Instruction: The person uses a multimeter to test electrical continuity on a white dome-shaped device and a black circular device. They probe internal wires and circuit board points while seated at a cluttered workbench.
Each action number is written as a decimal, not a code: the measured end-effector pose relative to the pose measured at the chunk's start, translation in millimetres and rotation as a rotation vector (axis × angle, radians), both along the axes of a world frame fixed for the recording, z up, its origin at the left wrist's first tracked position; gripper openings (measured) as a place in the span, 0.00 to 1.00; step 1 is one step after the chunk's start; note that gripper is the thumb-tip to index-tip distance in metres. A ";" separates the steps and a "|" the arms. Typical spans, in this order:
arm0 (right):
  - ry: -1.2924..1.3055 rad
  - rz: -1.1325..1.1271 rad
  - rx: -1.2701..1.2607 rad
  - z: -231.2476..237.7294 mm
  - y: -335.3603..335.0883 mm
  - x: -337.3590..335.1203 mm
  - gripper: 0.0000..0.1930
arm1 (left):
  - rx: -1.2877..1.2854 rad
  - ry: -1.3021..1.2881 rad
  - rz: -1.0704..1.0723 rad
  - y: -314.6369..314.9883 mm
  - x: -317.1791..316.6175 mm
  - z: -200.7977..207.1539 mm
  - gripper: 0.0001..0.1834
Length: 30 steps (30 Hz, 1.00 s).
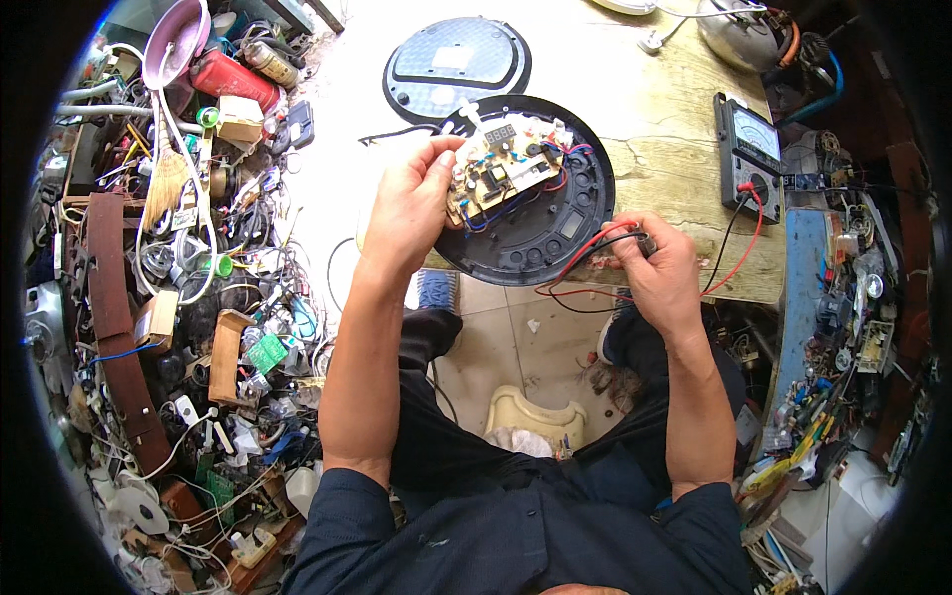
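My left hand [409, 206] is closed on the left edge of a tan circuit board [518, 181], thumb on top. The board carries a small digit display, blue capacitors and several coloured wires, and it is tilted over a round black plastic housing [534, 256]. This housing lies at the table's near edge, partly overhanging it. Closed at the housing's lower right, my right hand [658, 276] grips the multimeter probes [646, 244]; their tips are hard to make out. Red and black leads [721, 276] loop from there to an analog multimeter [750, 147] on the table's right side.
A round dark cover [457, 65] lies behind the housing on the wooden table [666, 149]. A metal kettle [739, 40] stands at the far right. Heaped parts and cables [260, 268] crowd the left, with more along the right. A cream plastic stool [536, 416] sits between my legs.
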State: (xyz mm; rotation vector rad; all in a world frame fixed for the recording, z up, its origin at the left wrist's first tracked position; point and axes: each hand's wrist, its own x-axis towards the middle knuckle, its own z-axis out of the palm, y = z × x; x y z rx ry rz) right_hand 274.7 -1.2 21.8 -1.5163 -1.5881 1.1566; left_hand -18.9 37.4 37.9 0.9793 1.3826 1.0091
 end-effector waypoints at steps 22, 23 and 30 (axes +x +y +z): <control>-0.020 -0.049 0.014 4.6 -2.5 -12.6 0.10 | 0.003 0.010 -0.022 -2.1 -1.3 0.3 0.17; -0.022 -0.043 0.025 2.4 -2.4 -11.9 0.10 | -0.002 0.009 -0.022 -2.1 0.2 2.4 0.17; -0.025 -0.056 0.035 0.3 -4.2 -15.2 0.16 | 0.006 0.016 -0.029 -2.8 1.7 5.7 0.18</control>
